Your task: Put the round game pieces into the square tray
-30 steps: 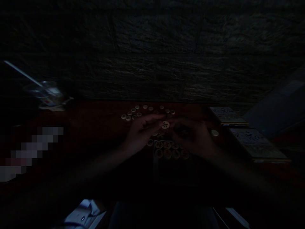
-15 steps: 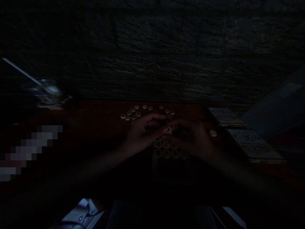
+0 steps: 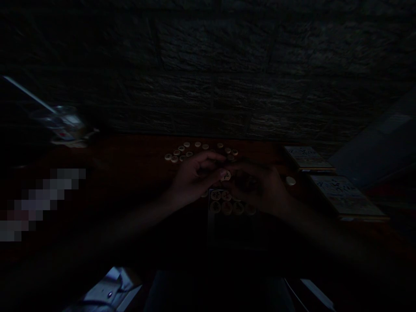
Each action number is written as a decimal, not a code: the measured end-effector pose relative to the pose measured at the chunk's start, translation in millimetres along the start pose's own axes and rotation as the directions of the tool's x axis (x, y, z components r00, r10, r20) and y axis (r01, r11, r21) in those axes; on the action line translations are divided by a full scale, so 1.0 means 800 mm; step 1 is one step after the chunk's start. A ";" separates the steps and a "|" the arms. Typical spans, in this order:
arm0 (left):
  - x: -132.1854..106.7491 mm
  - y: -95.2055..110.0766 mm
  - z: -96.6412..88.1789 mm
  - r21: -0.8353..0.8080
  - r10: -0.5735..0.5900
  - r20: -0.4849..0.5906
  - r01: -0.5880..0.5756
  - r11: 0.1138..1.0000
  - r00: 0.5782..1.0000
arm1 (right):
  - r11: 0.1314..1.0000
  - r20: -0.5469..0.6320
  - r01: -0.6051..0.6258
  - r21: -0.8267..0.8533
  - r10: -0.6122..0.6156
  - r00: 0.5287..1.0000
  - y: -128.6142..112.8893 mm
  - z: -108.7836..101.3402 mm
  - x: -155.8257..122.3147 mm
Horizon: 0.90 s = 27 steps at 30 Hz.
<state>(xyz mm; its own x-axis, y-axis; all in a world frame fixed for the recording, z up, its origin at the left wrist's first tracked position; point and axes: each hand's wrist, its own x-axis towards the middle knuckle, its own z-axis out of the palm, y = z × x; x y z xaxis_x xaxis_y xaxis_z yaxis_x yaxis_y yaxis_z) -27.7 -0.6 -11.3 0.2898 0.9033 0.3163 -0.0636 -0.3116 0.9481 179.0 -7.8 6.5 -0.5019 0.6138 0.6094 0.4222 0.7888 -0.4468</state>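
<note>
My left hand (image 3: 195, 175) pinches a round Chinese chess piece (image 3: 226, 175) with a dark character on its face, thumb in front. Close beside it on the right, my right hand (image 3: 263, 184) has its fingers bent and its thumb apart from them. Its fingertips are very near the piece; in the dim light contact is hard to make out. Below the hands, a box-like tray (image 3: 210, 229) holds rows of chess pieces (image 3: 226, 208). Part of its upper row is covered by my right hand. More loose pieces (image 3: 176, 152) lie on the table beyond my hands.
A single piece (image 3: 290, 180) lies to the right on the dark reddish table (image 3: 136, 151). Two flat printed boxes (image 3: 347, 195) rest farther right. At the left back stands a clear cup (image 3: 66, 123) with a straw. A stone-block wall (image 3: 208, 86) rises behind.
The held piece has shifted slightly left with my left thumb. My right fingers now sit a little apart from it. The tray and loose pieces stay where they were.
</note>
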 end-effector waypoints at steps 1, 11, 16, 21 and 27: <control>0.000 0.000 0.000 0.006 0.006 -0.002 -0.006 1.000 1.000 | 1.000 -0.001 0.004 -0.001 -0.004 1.000 -0.001 0.000 0.000; 0.004 0.004 -0.006 0.030 0.018 -0.076 -0.016 0.999 0.997 | 0.995 -0.047 -0.098 0.010 0.098 0.994 0.004 -0.007 0.002; 0.005 -0.001 -0.006 0.040 -0.025 -0.070 0.028 0.999 0.997 | 0.984 -0.101 -0.169 0.051 0.174 0.980 0.012 -0.008 0.005; 0.006 -0.006 -0.004 0.056 -0.044 -0.028 0.045 0.997 0.999 | 0.965 -0.102 -0.261 0.037 0.264 0.959 -0.003 -0.024 0.005; 0.005 -0.005 -0.002 0.228 0.033 0.018 -0.037 0.973 0.999 | 0.967 0.095 -0.252 -0.022 0.253 0.963 -0.045 -0.044 -0.003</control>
<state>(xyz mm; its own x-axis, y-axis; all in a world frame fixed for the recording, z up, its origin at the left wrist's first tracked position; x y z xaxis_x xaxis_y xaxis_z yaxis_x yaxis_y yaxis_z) -27.6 4.8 -14.0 0.3049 0.8869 0.3472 0.1453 -0.4036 0.9034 191.6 -38.4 44.3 -0.4479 0.7938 0.4114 0.5518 0.6075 -0.5713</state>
